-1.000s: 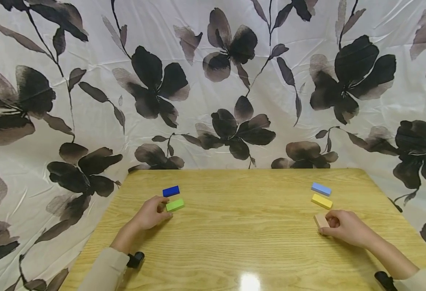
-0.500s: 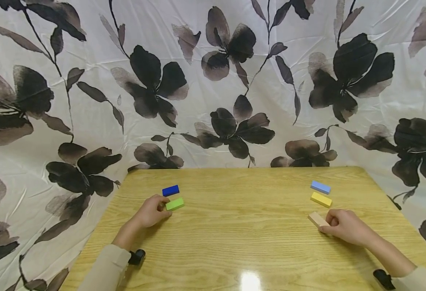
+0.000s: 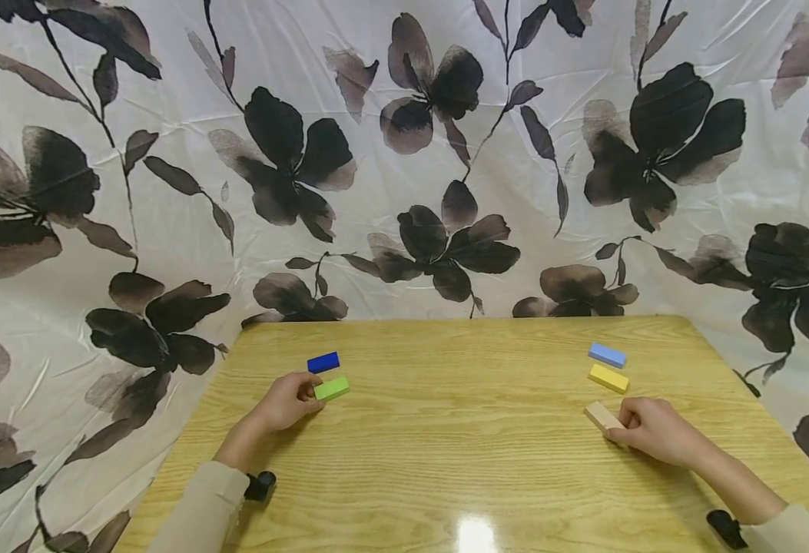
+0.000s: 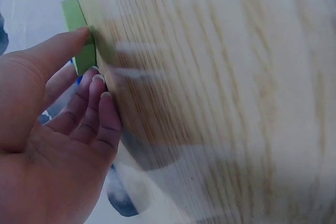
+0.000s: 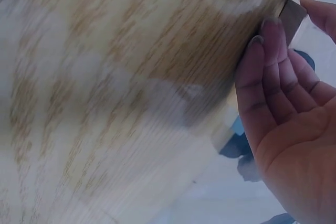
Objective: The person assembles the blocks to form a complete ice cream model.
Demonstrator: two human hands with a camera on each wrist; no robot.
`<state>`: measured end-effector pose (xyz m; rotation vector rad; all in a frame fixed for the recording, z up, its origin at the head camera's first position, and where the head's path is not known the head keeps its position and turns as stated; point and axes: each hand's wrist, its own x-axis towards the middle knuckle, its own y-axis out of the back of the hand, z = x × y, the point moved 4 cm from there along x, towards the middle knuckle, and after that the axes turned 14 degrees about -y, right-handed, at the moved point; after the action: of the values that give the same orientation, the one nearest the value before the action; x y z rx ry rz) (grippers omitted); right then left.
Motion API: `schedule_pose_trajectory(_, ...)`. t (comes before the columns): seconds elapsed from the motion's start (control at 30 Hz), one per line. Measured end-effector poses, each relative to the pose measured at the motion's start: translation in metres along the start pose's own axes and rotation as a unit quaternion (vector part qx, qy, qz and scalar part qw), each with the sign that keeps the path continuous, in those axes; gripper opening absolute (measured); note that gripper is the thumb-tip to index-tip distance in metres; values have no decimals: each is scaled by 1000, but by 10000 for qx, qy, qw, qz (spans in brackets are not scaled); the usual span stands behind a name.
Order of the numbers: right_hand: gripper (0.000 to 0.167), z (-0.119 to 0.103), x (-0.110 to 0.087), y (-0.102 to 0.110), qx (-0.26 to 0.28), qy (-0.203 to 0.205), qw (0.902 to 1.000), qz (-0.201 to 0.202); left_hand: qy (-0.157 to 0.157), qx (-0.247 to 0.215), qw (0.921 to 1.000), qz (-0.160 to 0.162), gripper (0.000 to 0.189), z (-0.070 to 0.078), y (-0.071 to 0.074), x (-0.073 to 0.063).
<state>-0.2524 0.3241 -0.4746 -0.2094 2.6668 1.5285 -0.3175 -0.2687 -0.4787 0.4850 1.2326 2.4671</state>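
Note:
In the head view my left hand [image 3: 290, 402] pinches the near left end of a light green block [image 3: 332, 389], which lies on the table. The left wrist view has the thumb across the green block [image 4: 79, 56] and the fingertips close to the tabletop. A dark blue block [image 3: 323, 362] lies just behind it. At the right, my right hand [image 3: 658, 432] pinches the near end of a plain wooden block [image 3: 601, 415] between thumb and fingers. Only one end of that wooden block [image 5: 292, 19] shows in the right wrist view. Behind it are a yellow block [image 3: 608, 378] and a light blue block [image 3: 608, 355].
The wood-grain table [image 3: 459, 430] spreads between both hands. A white cloth with dark flowers [image 3: 376, 177] hangs behind and beside it. Black straps with cameras [image 3: 261, 487] sit at the wrists.
The wooden block in my right hand has turned, its far end swinging left so that it lies slanted like the yellow one. My left hand and the green block have hardly moved.

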Motion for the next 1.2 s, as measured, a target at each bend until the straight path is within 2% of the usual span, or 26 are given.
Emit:
schedule_pose_trajectory(0.2,30,0,0,0,-55,98,9998,134,107,-46,9999,-48,34,1,-1,2)
schedule_pose_trajectory(0.5,31,0,-1,1,-140,90,9998,146,96,-128,9998,-120,29,-1,-1,5)
schedule_pose_trajectory(1.2,30,-1,-1,0,-62,279,9993,224,167,-260,9994,-143,26,-4,-2,2)
